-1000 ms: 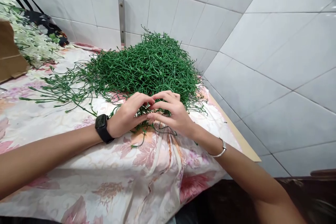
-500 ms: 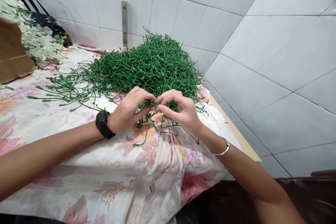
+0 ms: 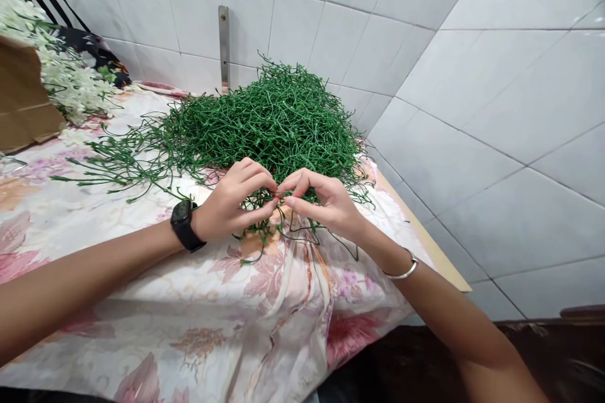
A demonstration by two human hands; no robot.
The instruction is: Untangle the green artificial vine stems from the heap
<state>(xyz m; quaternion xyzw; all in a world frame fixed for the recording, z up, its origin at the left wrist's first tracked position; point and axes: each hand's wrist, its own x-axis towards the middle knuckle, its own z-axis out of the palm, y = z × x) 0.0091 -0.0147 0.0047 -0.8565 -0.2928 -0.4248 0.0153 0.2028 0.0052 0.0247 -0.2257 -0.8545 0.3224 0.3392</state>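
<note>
A big tangled heap of thin green artificial flower stems (image 3: 278,119) lies on the floral cloth (image 3: 189,302) in front of me. My left hand (image 3: 239,195), with a black watch on its wrist, pinches a green stem at the heap's near edge. Opposite it, my right hand (image 3: 326,201) closes thumb and fingers on the same bit of stem, a silver bangle on the wrist. The fingertips of both hands almost meet. Loose stems hang below and behind the fingers, and the exact piece between them is partly hidden.
White artificial flowers (image 3: 70,75) and a brown cardboard piece (image 3: 28,94) are at the far left, beside a dark bag (image 3: 89,50) with black straps. A metal bracket (image 3: 224,44) is fixed to the tiled wall (image 3: 368,25) behind the heap. A tan board edge (image 3: 425,236) shows at right.
The fingertips have shifted slightly down and left. My right hand's fingers have bent more, and a short stem now shows between the two pinches. The heap stays put.
</note>
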